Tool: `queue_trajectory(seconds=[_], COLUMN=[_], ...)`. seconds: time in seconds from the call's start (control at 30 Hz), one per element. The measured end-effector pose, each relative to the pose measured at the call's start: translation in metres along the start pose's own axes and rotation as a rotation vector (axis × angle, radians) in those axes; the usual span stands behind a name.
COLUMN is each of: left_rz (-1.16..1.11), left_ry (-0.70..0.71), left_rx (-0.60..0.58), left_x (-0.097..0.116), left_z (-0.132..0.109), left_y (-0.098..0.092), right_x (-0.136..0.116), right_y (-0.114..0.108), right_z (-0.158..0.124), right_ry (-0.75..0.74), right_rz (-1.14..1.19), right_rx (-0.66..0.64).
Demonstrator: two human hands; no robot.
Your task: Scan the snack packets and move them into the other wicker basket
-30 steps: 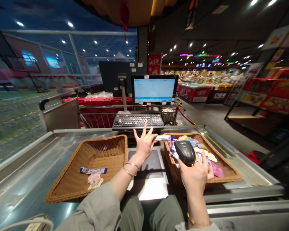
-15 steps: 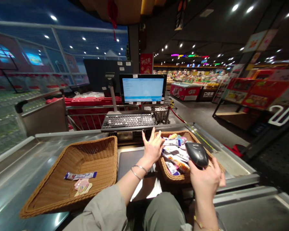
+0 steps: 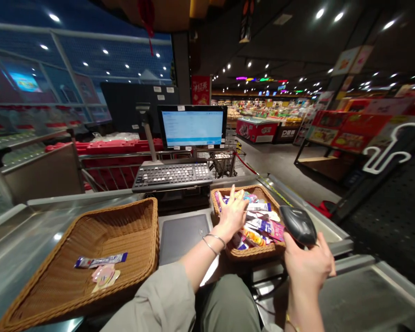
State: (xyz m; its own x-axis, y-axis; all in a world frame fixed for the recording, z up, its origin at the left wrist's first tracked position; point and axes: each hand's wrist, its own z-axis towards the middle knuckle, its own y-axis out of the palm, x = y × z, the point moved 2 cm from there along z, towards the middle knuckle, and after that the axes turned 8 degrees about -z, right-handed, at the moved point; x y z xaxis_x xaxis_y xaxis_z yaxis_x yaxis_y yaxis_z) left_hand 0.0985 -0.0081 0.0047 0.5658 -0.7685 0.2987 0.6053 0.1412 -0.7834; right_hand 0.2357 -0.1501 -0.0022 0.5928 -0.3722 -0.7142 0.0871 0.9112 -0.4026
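Observation:
My right hand (image 3: 307, 263) is wrapped round the handle of a black barcode scanner (image 3: 299, 225), held up by the right edge of a wicker basket (image 3: 259, 252). Mixed small packaged snacks (image 3: 259, 223) fill that basket. Over its left side is my left hand (image 3: 233, 213), fingers spread among the packets; its fingertips are partly hidden. To the left, a larger wicker basket (image 3: 138, 244) sits tilted, with a purple-and-white stick packet (image 3: 101, 260) and a pink-and-cream packet (image 3: 105, 275) on its bottom.
A keyboard (image 3: 173, 174) and a lit monitor (image 3: 193, 127) stand behind the baskets. A dark flat pad (image 3: 183, 235) lies on the metal counter between them. At the right hangs a white hook (image 3: 383, 152). A shopping cart (image 3: 114, 168) stands beyond the counter.
My left hand has moved right, from the basket's left rim to over the snacks. The scanner has shifted right, away from the basket's middle. The camera view has turned slightly right.

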Motion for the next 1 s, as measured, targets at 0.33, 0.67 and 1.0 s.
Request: queue_trajectory(seconds=[0.33,0.67,1.0], left_rz=[0.064,0.112,0.206], left_ry=[0.004,-0.048,-0.141], left_rx=[-0.015,0.033,0.111], left_x=[-0.009,-0.045,-0.098], left_z=[-0.011,-0.050,-0.105], left_y=[-0.014,-0.072,-0.123], right_x=[-0.007,-0.050,-0.107], right_y=[0.004,0.016,0.032], right_z=[-0.004,-0.026,-0.069], right_ry=[-0.031,-0.124,-0.291], right_rz=[0.015,0.129,0.257], right_rx=[-0.021,-0.175,-0.375])
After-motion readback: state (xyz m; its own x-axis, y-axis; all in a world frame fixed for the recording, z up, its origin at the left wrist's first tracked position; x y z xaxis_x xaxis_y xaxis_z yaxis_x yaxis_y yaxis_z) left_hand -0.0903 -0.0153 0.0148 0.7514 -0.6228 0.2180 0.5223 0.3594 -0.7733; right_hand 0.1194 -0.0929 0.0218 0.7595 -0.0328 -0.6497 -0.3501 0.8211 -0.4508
